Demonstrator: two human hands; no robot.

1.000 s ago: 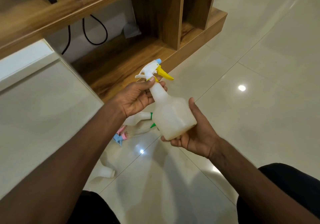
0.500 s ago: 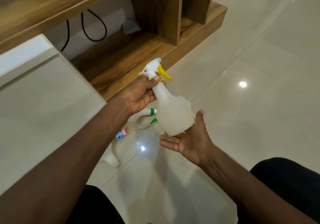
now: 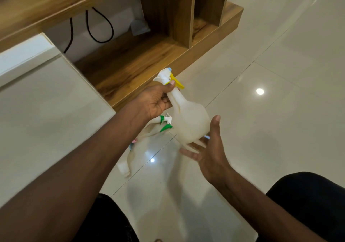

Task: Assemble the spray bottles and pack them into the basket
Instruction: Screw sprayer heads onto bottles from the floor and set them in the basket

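Observation:
A translucent white spray bottle (image 3: pixel 188 122) with a white head and yellow trigger (image 3: pixel 169 77) hangs tilted in mid-air. My left hand (image 3: pixel 155 100) grips its neck just under the trigger. My right hand (image 3: pixel 209 148) is spread open under and beside the bottle's base, fingertips near it, holding nothing. On the floor below lie a bottle with a green trigger (image 3: pixel 164 123), a piece with pink and blue parts (image 3: pixel 133 144) and a bare white bottle (image 3: pixel 127 164), partly hidden by my left arm. No basket is in view.
A wooden shelf unit (image 3: pixel 141 62) with a low plinth stands ahead, black cables (image 3: pixel 99 27) hanging behind it. A pale glossy panel (image 3: pixel 46 107) fills the left. My dark-clad knees (image 3: pixel 308 204) frame the glossy tiled floor (image 3: pixel 270 129).
My right hand has let go of the bottle's base and opened flat beneath it. The left hand keeps its hold on the neck; the bottle has swung slightly.

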